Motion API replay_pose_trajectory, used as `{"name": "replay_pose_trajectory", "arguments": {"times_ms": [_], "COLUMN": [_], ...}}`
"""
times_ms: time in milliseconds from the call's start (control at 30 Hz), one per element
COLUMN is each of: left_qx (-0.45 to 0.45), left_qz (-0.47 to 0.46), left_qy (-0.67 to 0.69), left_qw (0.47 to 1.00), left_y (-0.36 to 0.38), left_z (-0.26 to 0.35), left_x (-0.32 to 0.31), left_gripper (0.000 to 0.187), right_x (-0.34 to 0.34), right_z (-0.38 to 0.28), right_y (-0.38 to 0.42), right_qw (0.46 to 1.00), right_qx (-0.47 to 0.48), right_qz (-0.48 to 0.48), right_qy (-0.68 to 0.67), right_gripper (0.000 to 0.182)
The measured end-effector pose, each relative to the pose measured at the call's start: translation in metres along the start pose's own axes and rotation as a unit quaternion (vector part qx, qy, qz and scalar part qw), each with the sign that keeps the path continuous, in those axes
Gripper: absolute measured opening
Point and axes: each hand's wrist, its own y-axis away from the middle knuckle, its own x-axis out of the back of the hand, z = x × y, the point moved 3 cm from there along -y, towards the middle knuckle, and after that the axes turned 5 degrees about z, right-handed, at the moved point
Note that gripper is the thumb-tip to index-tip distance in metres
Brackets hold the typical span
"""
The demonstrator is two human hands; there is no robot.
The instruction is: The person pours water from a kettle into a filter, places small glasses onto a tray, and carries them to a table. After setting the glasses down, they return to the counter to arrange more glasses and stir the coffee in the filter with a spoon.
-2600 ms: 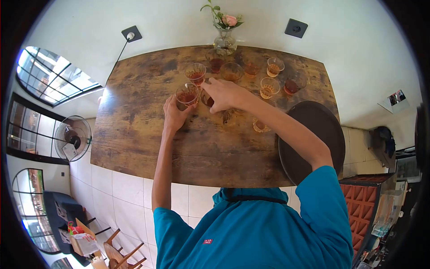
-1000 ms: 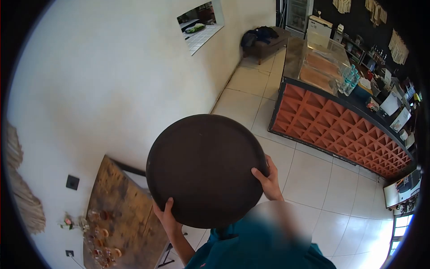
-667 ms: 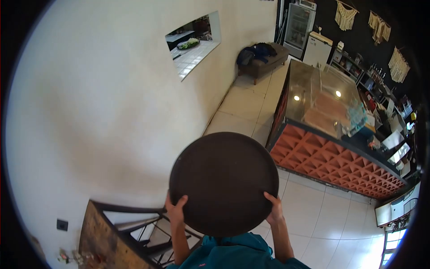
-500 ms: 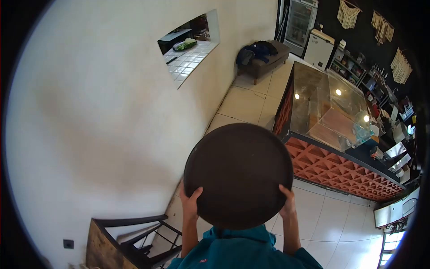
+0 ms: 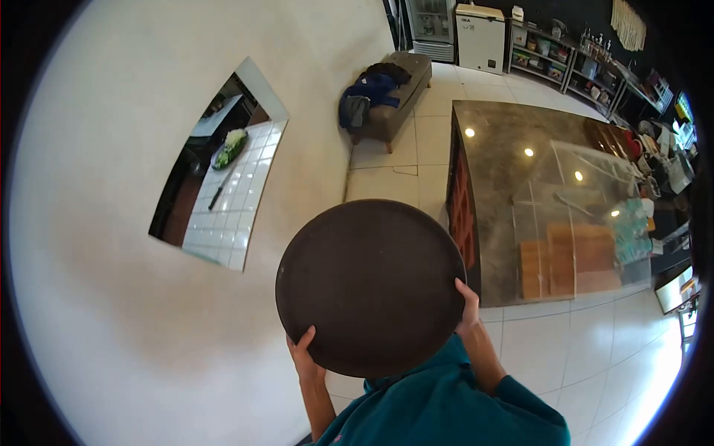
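Note:
A round dark brown serving tray [image 5: 372, 286] is held out in front of my body, its bare top facing me. My left hand [image 5: 303, 353] grips the lower left rim, thumb on top and fingers underneath, mostly hidden. On the right rim, my right hand [image 5: 467, 306] holds on the same way, with its thumb over the edge. Nothing lies on the tray. Teal sleeves cover my upper arms.
Left, a wall opening shows a white tiled counter [image 5: 249, 160] with a plate of greens [image 5: 229, 149] and a knife [image 5: 216, 197]. A bench [image 5: 409, 78] with dark clothes stands ahead. A counter [image 5: 494, 178] with a clear display case [image 5: 587, 223] is on the right.
I have moved forward and my view has turned. The wall opening, bench and counter appear closer, and the stair-like black frame at lower left has left view. Both hands still hold the tray.

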Motion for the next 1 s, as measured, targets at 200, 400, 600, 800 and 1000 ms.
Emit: {"name": "replay_pose_trajectory", "arguments": {"times_ms": [200, 400, 600, 800, 1000], "left_qx": [0.106, 0.122, 0.176, 0.240, 0.221], "left_qz": [-0.001, -0.034, -0.174, -0.201, -0.191], "left_qy": [0.113, 0.046, 0.103, 0.085, -0.038], "left_qw": [0.988, 0.991, 0.964, 0.946, 0.956], "left_y": [-0.093, -0.236, -0.415, -0.532, -0.614], "left_z": [-0.030, -0.053, -0.067, -0.074, -0.108], "left_x": [-0.064, -0.149, -0.262, -0.368, -0.473], "left_gripper": [0.064, 0.064, 0.062, 0.048, 0.048], "right_x": [-0.041, -0.066, -0.133, -0.172, -0.148], "right_z": [-0.072, -0.122, -0.205, -0.270, -0.324], "right_y": [-0.125, -0.257, -0.375, -0.439, -0.513], "right_qw": [0.999, 0.992, 0.970, 0.976, 0.940], "right_qx": [-0.017, 0.063, 0.128, 0.160, 0.259], "right_qz": [0.030, -0.044, -0.052, 0.093, 0.144], "right_qy": [-0.009, -0.096, -0.198, -0.112, -0.168], "right_gripper": [0.062, 0.057, 0.055, 0.052, 0.052]}}
